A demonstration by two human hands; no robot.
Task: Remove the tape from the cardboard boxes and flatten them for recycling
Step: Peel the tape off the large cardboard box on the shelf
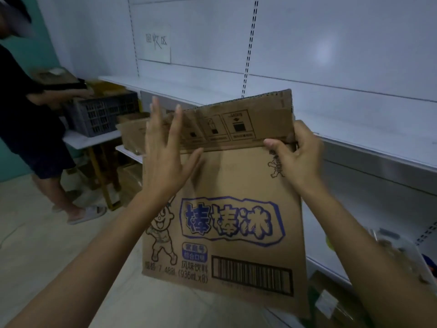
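Note:
A brown cardboard box, collapsed almost flat, stands upright in front of me, with blue printed characters, a cartoon figure and a barcode on its face. Its top flap sticks up and leans back. My right hand grips the box at the fold on its upper right corner, thumb on the front. My left hand is flat against the upper left of the box with straight, spread fingers. No tape is visible on this face.
White shelves run along the wall behind the box. More cardboard boxes sit on a lower shelf at left. A person stands at far left by a dark plastic crate on a small table. Packaged items lie at lower right.

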